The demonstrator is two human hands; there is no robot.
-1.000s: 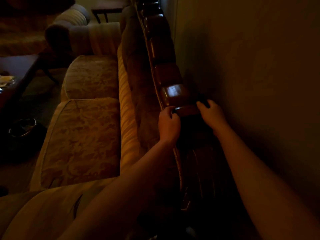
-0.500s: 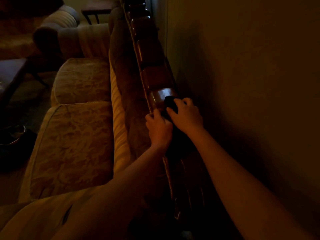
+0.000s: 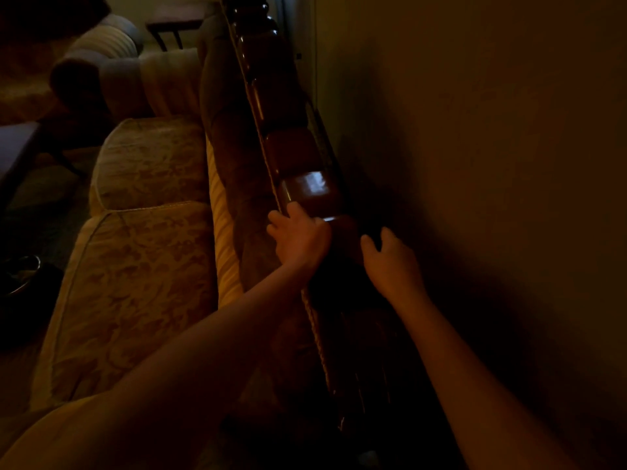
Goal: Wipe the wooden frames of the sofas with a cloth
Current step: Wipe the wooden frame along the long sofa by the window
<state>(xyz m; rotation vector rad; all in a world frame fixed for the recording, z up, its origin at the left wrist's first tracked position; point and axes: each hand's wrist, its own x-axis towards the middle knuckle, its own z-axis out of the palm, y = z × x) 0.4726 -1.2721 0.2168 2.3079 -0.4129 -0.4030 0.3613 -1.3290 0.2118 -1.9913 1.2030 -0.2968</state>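
Left hand (image 3: 300, 237) grips the sofa's wooden frame (image 3: 307, 188), fingers curled over its top rail. Right hand (image 3: 390, 262) rests just beside it on the frame's far edge; lighting is too dim to tell its grip.

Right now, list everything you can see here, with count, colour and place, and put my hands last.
wooden frame: one, dark glossy red-brown, along the sofa's back top, beside the wall
seat cushions: two, yellow-gold patterned, left of the backrest
wall: one, dim tan, right
second sofa: one, pale striped, top left
small table: one, dark, top centre
coffee table: one, dark, left edge
cloth: too dark to make out
left hand: one, curled over the frame's front edge
right hand: one, on the frame's wall side
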